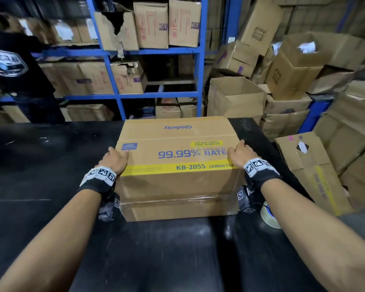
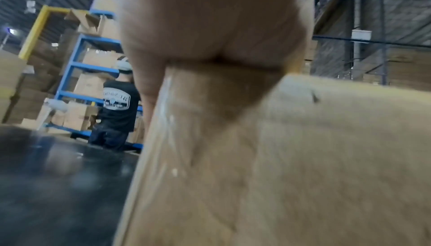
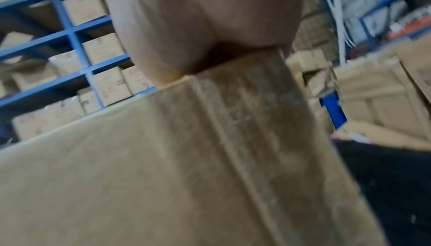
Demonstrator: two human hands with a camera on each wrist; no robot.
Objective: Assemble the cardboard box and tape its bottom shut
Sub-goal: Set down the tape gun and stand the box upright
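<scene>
A brown cardboard box [image 1: 177,182] with blue "99.99% RATE" print and a yellow band lies on the black table [image 1: 40,165]. Its near face shows a seam covered with clear tape [image 1: 177,199]. My left hand [image 1: 115,159] presses on the box's upper left edge, and my right hand [image 1: 240,153] on its upper right edge. Both thumbs lie on the top face; the fingers run down the sides, out of sight. In the wrist views, the left palm [image 2: 210,19] and the right palm [image 3: 205,10] lie against the cardboard [image 2: 279,157] [image 3: 140,176]. A roll of clear tape [image 1: 271,218] sits under my right forearm.
Blue shelves [image 1: 156,51] full of cartons stand behind the table. A person in a black shirt [image 1: 15,66] stands at the far left. Open and tumbled cartons [image 1: 303,70] pile up on the right, with a flattened one [image 1: 312,171] against the table's right edge.
</scene>
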